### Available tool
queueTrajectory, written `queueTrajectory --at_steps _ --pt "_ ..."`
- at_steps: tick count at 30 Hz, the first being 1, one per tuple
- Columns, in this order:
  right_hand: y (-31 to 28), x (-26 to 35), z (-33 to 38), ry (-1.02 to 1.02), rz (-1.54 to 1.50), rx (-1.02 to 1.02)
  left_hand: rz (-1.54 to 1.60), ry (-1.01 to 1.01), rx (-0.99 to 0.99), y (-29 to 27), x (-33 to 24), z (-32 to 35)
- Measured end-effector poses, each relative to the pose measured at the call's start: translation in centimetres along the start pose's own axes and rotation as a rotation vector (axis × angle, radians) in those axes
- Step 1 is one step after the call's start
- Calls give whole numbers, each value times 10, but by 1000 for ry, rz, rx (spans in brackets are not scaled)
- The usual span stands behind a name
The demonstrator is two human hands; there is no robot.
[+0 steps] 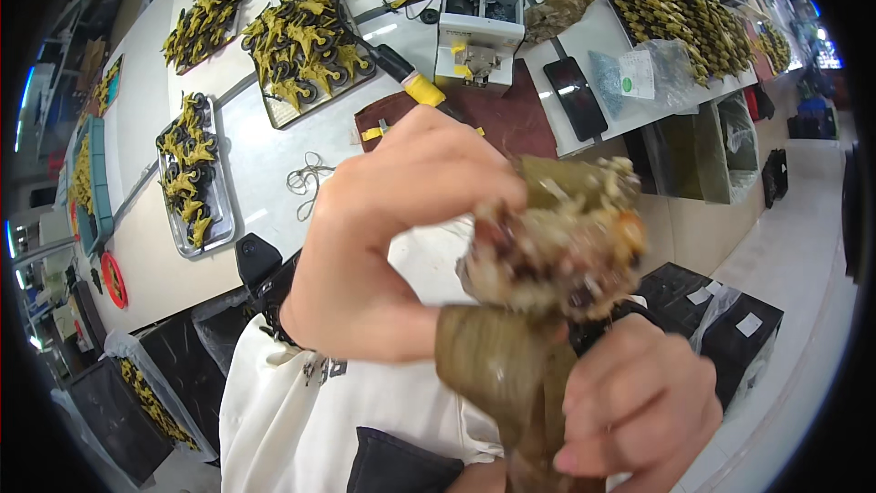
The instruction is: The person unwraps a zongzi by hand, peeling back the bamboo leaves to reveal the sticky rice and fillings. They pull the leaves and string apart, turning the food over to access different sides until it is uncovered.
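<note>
Close in front of me is a half-unwrapped rice dumpling (pixel 557 260), a zongzi. Its sticky rice shows with brownish and orange bits, blurred by motion. Green-brown leaf wrapping (pixel 502 370) hangs below it, and another piece of leaf sits at its top. My left hand (pixel 383 228) curls around the dumpling's left side, its fingers closed at the upper leaf and its thumb behind the lower leaf. At the lower right my right hand (pixel 639 406) is wrapped around the hanging leaf.
Trays of yellow parts with black wheels (pixel 306 41) stand on the table, with a smaller metal tray (pixel 219 219) at left. Beyond my hands are a grey machine (pixel 479 27), a yellow-banded tool (pixel 411 78), a phone (pixel 575 98) and a plastic bag (pixel 671 68). String (pixel 308 184) lies at left.
</note>
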State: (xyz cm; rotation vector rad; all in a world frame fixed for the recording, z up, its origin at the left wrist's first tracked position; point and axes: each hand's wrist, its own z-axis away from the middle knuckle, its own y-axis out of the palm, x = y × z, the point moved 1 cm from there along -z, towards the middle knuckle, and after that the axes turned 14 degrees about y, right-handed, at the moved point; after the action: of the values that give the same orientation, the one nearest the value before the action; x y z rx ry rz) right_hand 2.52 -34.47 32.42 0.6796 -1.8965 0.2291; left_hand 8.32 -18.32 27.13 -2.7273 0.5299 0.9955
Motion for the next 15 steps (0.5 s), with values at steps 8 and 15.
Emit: queueTrajectory --at_steps 8,15 --pt "-61 -32 16 539 243 -167 465 -986 21 6 39 36" --pt "-78 -60 16 591 120 -160 897 -988 -125 17 65 67"
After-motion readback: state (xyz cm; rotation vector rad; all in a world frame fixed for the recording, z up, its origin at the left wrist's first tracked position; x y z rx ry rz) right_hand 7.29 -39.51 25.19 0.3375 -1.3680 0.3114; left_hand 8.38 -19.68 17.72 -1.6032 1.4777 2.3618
